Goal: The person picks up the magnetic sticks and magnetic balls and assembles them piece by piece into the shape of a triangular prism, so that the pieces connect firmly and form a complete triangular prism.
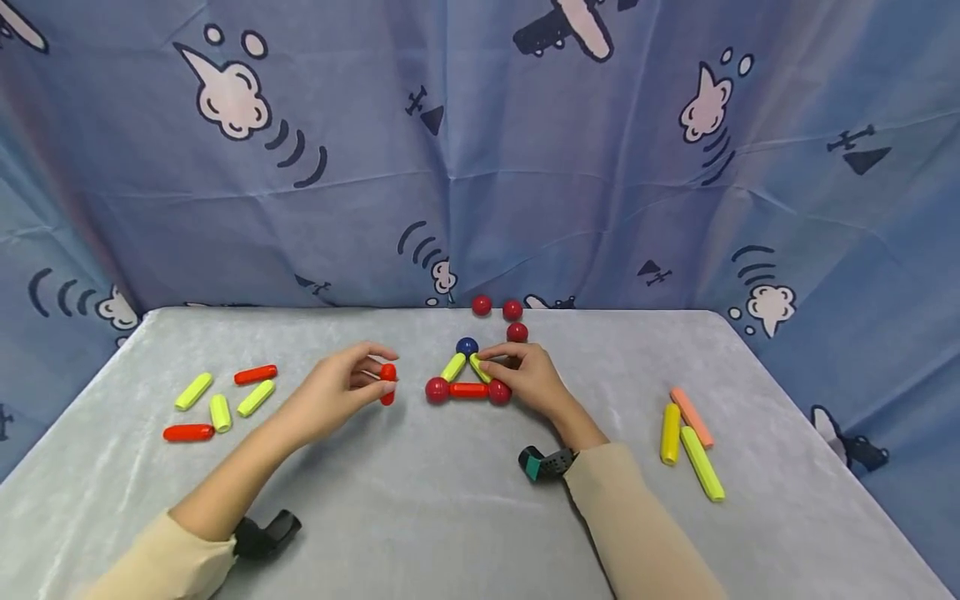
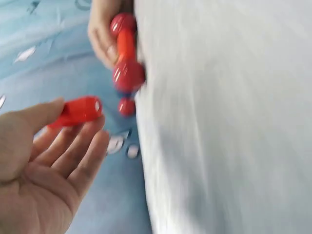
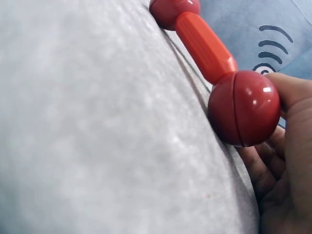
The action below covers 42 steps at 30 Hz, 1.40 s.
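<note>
Red rod (image 1: 387,398): it is held above the pale grey table (image 1: 420,508) by the left hand (image 1: 337,392), to the left of a triangle (image 1: 467,390) of rods and balls.
Left hand pose: the arm comes from the lower left, the palm turns inward, and the fingers are gently bent.
Left grip: thumb and fingertips meet on this rod and pinch it.
Right hand pose: the right hand (image 1: 531,377) comes from the lower right and reaches over the triangle's right side, fingers pointing left.
Right grip: thumb and forefinger pinch the right side rod (image 1: 481,369); whether they also press the ball under it, I cannot tell.
Triangle parts: one blue ball (image 1: 467,346) at the far corner, two red corner balls (image 1: 437,391), two yellow-green side rods, one red base rod (image 1: 472,391).
Loose balls: three red ones (image 1: 512,310), behind the triangle.
Left group: five rods, namely two red (image 1: 188,432) and three yellow-green (image 1: 193,391).
Right group: three rods, namely one yellow (image 1: 671,434), one orange (image 1: 692,417), one yellow-green (image 1: 702,464).
</note>
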Motion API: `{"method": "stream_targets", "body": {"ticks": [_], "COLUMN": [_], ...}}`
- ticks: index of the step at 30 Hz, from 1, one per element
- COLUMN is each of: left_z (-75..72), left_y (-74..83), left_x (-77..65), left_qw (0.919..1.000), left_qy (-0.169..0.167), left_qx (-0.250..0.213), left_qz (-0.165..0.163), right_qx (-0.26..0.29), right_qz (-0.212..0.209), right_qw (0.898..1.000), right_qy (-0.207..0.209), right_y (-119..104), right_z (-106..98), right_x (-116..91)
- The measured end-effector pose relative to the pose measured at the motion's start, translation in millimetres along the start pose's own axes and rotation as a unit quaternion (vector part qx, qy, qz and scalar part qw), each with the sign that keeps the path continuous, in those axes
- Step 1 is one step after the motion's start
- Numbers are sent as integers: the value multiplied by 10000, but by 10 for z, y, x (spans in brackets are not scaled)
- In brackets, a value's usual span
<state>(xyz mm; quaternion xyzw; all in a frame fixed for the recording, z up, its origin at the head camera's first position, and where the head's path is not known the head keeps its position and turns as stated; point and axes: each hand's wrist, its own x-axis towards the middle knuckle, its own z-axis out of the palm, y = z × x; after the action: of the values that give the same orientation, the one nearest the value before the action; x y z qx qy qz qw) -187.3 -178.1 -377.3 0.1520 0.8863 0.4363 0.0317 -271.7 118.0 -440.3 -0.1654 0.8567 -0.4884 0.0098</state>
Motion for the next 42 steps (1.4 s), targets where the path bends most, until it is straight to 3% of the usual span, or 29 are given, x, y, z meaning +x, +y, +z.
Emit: {"method": "stream_targets", "body": {"ticks": [5,9,17,23,31,38,42], "left_z": [316,435,555,677,713,709,700], "left_y": [104,80,25,-64,-124,-181,-199], "left_x": [327,449,433,436,448,455,466], "left_qw": [9989,9953,9968,9986,9968,9953,9923], "left_qy": [252,429,404,170,712,930,1213], "left_qx": [-381,-810,-432,-306,-351,-238,-235], "left_qz": [145,319,528,392,103,-113,-131], "right_qx": [-47,14,35,-26,-50,-263,-365], "right_qz": [49,10,19,62,213,98,119], "right_qw": [10000,10000,10000,10000,9997,9988,9986], "right_qy": [-28,-46,-37,-21,50,-397,-362], "right_y": [22,36,17,7,-33,-74,-88], "right_z": [-16,-6,3,5,8,-5,-6], "right_x": [7,10,10,2,17,-8,-15]}}
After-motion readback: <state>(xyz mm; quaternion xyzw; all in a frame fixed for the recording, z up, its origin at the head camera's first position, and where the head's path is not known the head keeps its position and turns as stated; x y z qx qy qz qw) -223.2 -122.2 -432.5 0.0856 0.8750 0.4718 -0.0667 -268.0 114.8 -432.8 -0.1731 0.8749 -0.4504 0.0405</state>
